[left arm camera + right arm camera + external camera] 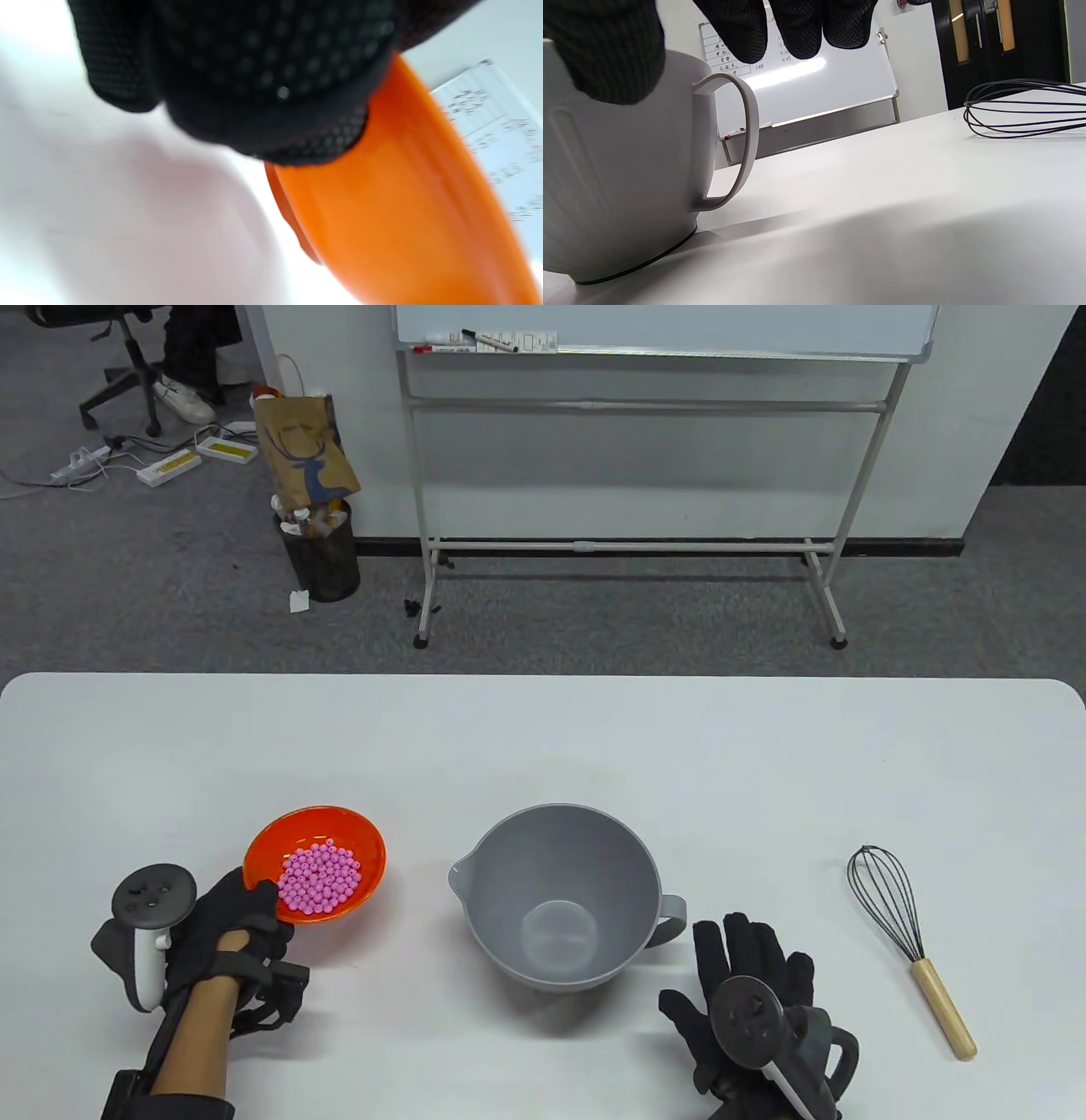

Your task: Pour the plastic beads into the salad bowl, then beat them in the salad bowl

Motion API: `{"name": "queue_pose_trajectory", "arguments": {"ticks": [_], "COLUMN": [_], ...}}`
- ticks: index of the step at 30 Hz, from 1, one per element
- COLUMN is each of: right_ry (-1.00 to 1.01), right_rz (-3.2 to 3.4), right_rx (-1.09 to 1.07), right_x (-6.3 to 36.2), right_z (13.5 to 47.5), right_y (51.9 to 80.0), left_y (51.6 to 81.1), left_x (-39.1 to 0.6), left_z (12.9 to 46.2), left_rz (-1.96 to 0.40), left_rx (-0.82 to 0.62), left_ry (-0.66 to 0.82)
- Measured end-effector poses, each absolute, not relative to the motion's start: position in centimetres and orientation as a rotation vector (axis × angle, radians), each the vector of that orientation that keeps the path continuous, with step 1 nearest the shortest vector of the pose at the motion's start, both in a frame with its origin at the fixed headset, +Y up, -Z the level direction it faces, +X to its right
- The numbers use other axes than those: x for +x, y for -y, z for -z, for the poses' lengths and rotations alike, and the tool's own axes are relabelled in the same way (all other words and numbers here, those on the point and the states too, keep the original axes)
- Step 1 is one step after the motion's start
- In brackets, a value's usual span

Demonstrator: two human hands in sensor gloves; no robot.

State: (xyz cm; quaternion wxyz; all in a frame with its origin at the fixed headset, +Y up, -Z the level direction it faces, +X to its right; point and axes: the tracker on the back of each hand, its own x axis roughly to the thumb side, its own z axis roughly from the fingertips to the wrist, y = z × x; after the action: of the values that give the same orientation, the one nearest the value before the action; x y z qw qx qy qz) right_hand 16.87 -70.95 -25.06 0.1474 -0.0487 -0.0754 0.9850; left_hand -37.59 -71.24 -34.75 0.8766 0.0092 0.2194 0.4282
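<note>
So the grey salad bowl (pixel 567 895) is parked mid-worktop (pixel 543 746), spout to its left, handle to its right, nothing inside. Left of it, the orange bowl (pixel 316 864) is gripped at its near rim by the left hand (pixel 233 929), fingers curled round the edge and underside; it's tipped a bit, and the pink plastic beads (pixel 319 881) are piled in it. Just right of the salad bowl's handle, the right hand (pixel 747 984) is seen with fingers spread straight, nothing held. Further right, the whisk (pixel 909 946) is laid flat, wooden handle toward the near edge.
</note>
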Motion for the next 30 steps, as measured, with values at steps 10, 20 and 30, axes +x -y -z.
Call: {"name": "queue_pose_trajectory", "arguments": {"ticks": [10,20,30], "right_ry": [0.225,0.229,0.224], "right_rz": [-2.801,-2.796,-2.801], "right_rx": [-0.169,-0.157,-0.155], "right_x": [17.2,17.2,17.1], "right_z": [24.9,24.8,24.8], "right_y": [70.6,70.6,70.6], "left_y": [63.7,61.2,61.1], "left_x": [-30.6,-21.6,-13.7], "left_z": [34.0,34.1,31.5], "left_rz": [-0.882,-0.677,-0.064], "left_rx": [0.103,0.163,0.508], "left_ry": [-0.224,-0.054,0.206]}}
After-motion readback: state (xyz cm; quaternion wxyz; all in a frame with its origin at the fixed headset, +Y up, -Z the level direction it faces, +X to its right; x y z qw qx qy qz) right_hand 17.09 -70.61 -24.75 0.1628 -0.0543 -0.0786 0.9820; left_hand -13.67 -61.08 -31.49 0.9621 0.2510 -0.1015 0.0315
